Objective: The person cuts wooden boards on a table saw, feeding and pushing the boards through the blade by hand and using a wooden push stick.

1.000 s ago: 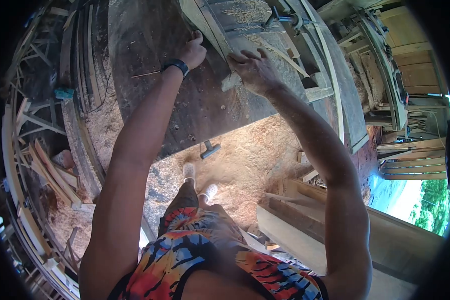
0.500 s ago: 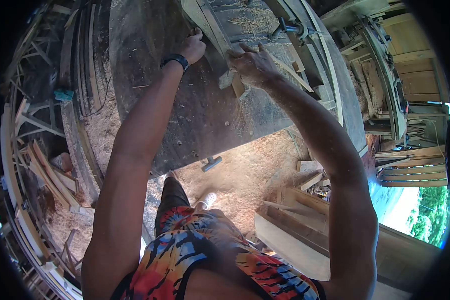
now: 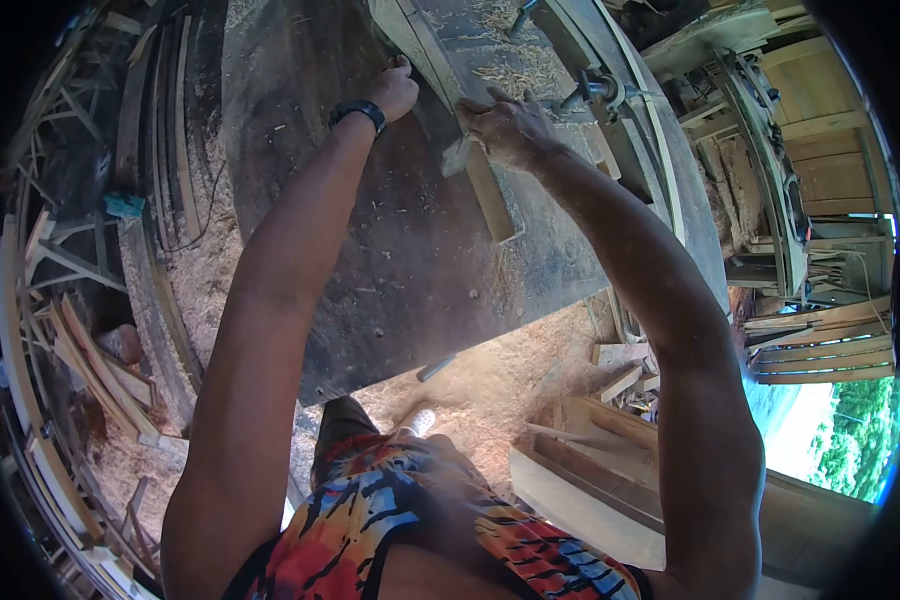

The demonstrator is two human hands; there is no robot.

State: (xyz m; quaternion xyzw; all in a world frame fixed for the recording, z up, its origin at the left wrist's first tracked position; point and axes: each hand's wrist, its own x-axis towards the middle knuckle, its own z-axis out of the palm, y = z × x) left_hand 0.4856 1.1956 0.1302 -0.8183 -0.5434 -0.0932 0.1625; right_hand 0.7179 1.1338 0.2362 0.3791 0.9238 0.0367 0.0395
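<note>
Working a long wooden piece (image 3: 430,65) with both hands, low against the tabletop (image 3: 390,270).
With the left hand (image 3: 397,92), reaching to the piece's left edge, fingers curled nearly closed; impossible to tell from here whether gripping or only pressing. With the right hand (image 3: 515,132), touching the right edge, fingers bent and partly spread; impossible to judge how firm. Best to press evenly from both sides, so as not to tip or twist the piece near the small block (image 3: 457,157) and the narrow strip (image 3: 492,200) angling out below the right hand. Better to tuck fingertips clear of the edges, mind the clamp (image 3: 597,92) just beyond the right hand, and brush aside loose shavings (image 3: 515,75) before seating anything flat.
</note>
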